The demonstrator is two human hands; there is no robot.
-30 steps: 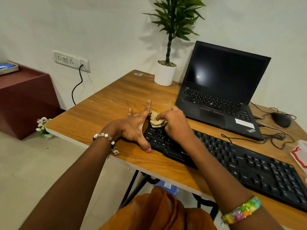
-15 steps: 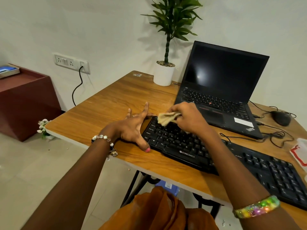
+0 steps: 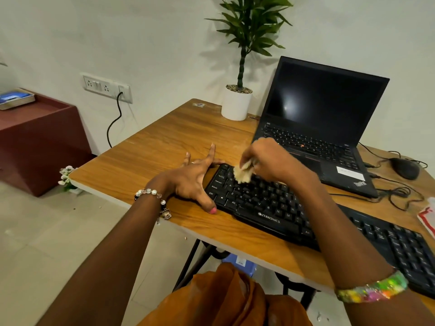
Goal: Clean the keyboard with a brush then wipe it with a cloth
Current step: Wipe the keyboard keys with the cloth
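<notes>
Cloth (image 3: pixel 242 173) lowered onto keyboard (image 3: pixel 263 203) | right hand (image 3: pixel 270 161) grip above

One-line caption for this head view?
Right hand wipes the black keyboard with a beige cloth while the left hand steadies its end.

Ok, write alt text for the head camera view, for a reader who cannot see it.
Seen from above, a person's right hand rubs a small beige cloth over the top-left keys of a black keyboard, while the left hand lies spread against its left end. On the wooden desk behind stand an open laptop, its screen dark, and a potted plant.
</notes>
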